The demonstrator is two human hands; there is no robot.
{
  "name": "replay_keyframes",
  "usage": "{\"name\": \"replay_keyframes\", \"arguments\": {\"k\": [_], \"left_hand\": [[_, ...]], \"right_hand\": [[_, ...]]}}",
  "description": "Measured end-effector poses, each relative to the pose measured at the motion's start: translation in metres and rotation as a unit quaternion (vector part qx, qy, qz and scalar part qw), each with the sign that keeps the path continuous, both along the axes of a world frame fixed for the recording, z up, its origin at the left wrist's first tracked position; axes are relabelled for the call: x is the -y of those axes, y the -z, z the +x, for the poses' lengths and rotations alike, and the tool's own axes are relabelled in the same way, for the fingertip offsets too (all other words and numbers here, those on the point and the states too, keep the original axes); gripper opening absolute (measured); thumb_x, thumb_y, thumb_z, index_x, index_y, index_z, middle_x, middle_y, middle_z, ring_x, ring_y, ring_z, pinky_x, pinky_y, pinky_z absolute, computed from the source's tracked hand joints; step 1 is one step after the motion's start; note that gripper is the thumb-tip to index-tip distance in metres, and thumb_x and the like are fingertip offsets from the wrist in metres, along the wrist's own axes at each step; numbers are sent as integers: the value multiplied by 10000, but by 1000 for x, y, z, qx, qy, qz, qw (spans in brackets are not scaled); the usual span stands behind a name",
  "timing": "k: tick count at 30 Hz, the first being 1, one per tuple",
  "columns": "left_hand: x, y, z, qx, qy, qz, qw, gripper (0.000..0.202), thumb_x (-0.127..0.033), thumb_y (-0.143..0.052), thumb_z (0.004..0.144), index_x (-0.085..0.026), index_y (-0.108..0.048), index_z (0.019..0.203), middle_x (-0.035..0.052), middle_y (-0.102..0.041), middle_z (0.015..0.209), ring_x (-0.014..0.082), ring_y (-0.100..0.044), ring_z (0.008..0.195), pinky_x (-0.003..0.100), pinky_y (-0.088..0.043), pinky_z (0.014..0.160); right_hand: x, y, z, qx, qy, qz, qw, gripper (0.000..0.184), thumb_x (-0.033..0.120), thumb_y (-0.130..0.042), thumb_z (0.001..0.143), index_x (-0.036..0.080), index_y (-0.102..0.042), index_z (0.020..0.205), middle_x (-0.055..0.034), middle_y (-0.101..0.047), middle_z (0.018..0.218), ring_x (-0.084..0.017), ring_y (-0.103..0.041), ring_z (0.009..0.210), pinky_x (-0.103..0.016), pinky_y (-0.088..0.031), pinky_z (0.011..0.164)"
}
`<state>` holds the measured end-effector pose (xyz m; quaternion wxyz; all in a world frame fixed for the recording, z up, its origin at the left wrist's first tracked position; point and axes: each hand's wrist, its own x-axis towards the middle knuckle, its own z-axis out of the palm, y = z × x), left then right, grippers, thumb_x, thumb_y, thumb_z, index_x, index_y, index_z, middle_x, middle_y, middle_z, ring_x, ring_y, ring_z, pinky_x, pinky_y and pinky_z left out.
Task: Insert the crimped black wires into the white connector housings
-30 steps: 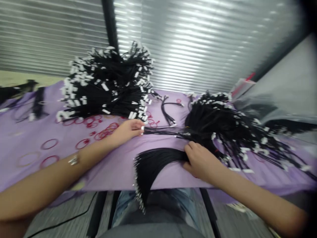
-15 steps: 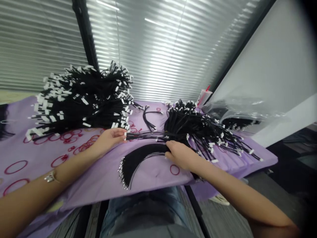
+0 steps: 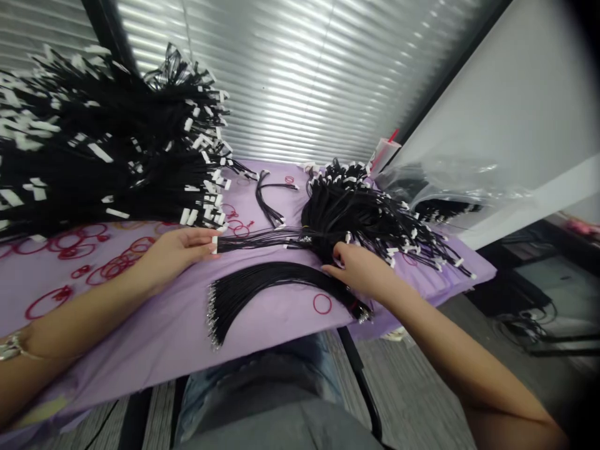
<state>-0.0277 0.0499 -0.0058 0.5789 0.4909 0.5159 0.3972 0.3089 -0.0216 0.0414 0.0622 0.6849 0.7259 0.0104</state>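
My left hand (image 3: 180, 253) pinches a white connector (image 3: 214, 244) at the end of a cable of thin black wires (image 3: 253, 239), which runs right towards a heap of black cables (image 3: 347, 212). My right hand (image 3: 363, 267) is by the near edge of that heap, its fingers curled and thumb pointing left; whatever is between them is hidden. Just below lies a curved bundle of black wires (image 3: 272, 273) with bare metal terminals at its left end and a red band near its right end.
A larger pile of black cables with white connectors (image 3: 117, 150) stands at the left. Red rubber bands (image 3: 119, 262) are scattered on the purple tablecloth (image 3: 154, 337). Loose cables (image 3: 267, 203) lie behind. A cup with a red straw (image 3: 384, 153) and clear plastic bag (image 3: 450, 181) are at the back right.
The view has shifted, and the piles look nearer. My right hand has come off the curved wire bundle, leaving its right end uncovered. My left hand still pinches the white connector.
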Motion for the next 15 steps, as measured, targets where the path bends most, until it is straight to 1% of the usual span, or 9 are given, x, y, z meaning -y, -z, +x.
{"name": "replay_keyframes", "arguments": {"k": [2, 4, 6, 9, 12, 15], "left_hand": [[-1, 2, 0, -7, 1, 0, 1000, 363, -197, -800, 651, -185, -701, 1001, -6, -717, 886, 81, -694, 720, 93, -543, 695], [-1, 2, 1, -9, 0, 4, 1000, 339, -195, -794, 660, -191, -707, 988, -5, -721, 890, 81, -691, 724, 98, -546, 705], [-1, 2, 1, -9, -2, 11, 1000, 331, -198, -788, 670, -190, -707, 991, 2, -724, 908, 88, -692, 735, 114, -553, 720], [-3, 2, 3, -9, -1, 26, 1000, 359, -225, -791, 676, -183, -695, 1019, 15, -725, 942, 97, -692, 765, 131, -556, 741], [-5, 2, 5, -2, 3, 45, 999, 393, -245, -806, 665, -183, -684, 1034, 23, -724, 984, 105, -690, 822, 136, -550, 776], [-2, -1, 10, 5, 7, 53, 999, 407, -264, -802, 666, -183, -676, 1045, 28, -727, 983, 120, -696, 834, 161, -554, 792]], "right_hand": [[2, 17, 0, 22, 8, -6, 1000, 329, 448, -506, 877, 132, -587, 922, -119, -676, 917, -266, -648, 832, -327, -429, 664], [2, 26, -1, 39, 9, -4, 999, 304, 395, -465, 903, 121, -595, 912, -131, -679, 907, -268, -655, 837, -335, -437, 680], [-1, 27, -1, 50, 7, 3, 999, 289, 352, -434, 923, 113, -595, 920, -124, -677, 900, -240, -655, 831, -335, -451, 704], [-12, 22, 2, 60, 13, 29, 998, 302, 352, -411, 950, 102, -578, 973, -105, -660, 937, -189, -637, 853, -337, -475, 758], [-31, 21, 6, 65, 10, 49, 997, 320, 382, -428, 954, 107, -572, 1032, -85, -639, 987, -164, -616, 887, -343, -486, 799], [-56, 24, 11, 70, 11, 74, 995, 324, 394, -449, 949, 116, -578, 1054, -80, -622, 1027, -175, -596, 960, -363, -488, 831]]}}
